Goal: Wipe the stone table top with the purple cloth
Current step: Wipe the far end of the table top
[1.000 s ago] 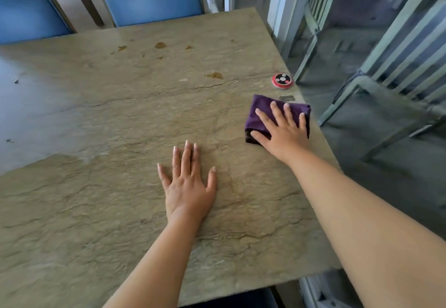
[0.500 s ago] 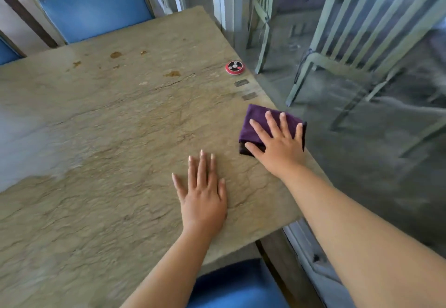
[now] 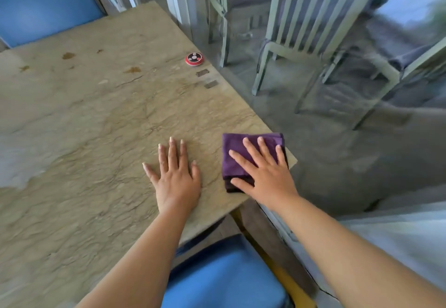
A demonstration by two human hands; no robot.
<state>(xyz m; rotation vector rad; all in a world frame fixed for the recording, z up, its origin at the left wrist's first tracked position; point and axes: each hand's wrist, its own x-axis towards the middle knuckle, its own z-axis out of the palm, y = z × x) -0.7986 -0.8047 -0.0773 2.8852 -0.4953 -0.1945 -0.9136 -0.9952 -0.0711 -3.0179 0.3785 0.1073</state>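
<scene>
Purple cloth (image 3: 237, 160) lies under right hand (image 3: 266, 177), unlabelled.

Purple cloth (image 3: 243, 153) nearer table corner (image 3: 290, 160)

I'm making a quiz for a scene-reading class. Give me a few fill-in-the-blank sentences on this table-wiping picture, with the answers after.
1. The right hand presses flat on the folded ____ cloth.
2. The left hand rests with straight fingers on the bare ____ table.
3. The cloth lies at the table's near ____ corner.
4. The round red button sits far beyond the cloth, by the table's ____ edge.

Missing words: purple; stone; right; right
</scene>
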